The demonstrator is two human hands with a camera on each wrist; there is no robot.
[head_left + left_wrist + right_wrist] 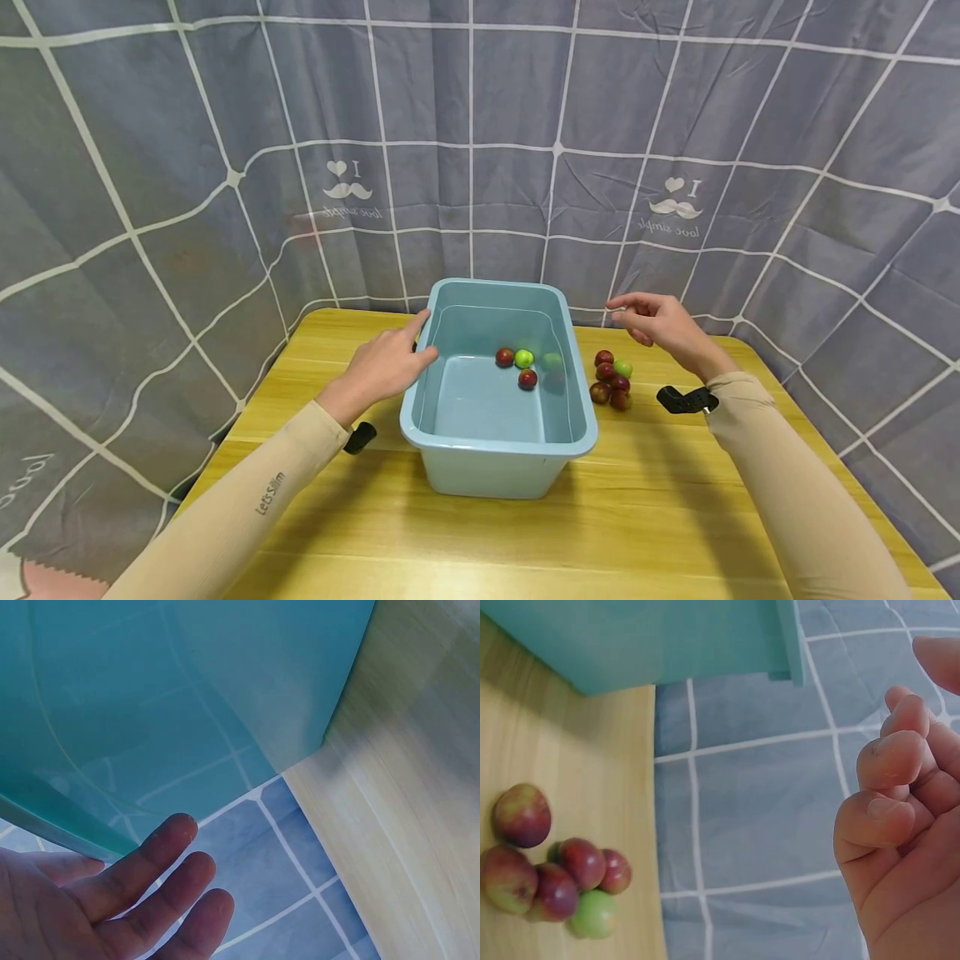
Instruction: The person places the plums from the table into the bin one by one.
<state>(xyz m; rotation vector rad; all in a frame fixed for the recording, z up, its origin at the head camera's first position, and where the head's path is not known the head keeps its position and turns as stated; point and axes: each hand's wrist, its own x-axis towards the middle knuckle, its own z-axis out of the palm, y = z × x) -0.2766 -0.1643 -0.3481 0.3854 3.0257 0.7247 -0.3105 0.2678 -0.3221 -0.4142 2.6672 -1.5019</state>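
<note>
The blue tub [498,447] between the hands is touched at its rim by the loosely extended left hand [386,362], while the fruit pile [619,384] below and inward of the empty, half-curled right hand [663,325] is probably best pinched singly and gently.

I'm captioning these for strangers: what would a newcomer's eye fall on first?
Probably the light-blue tub on the wooden table, with two red plum-like fruits and one green fruit inside and the left hand at its left rim. Next, the cluster of five red fruits and a green one right of the tub, near the right hand.
</note>
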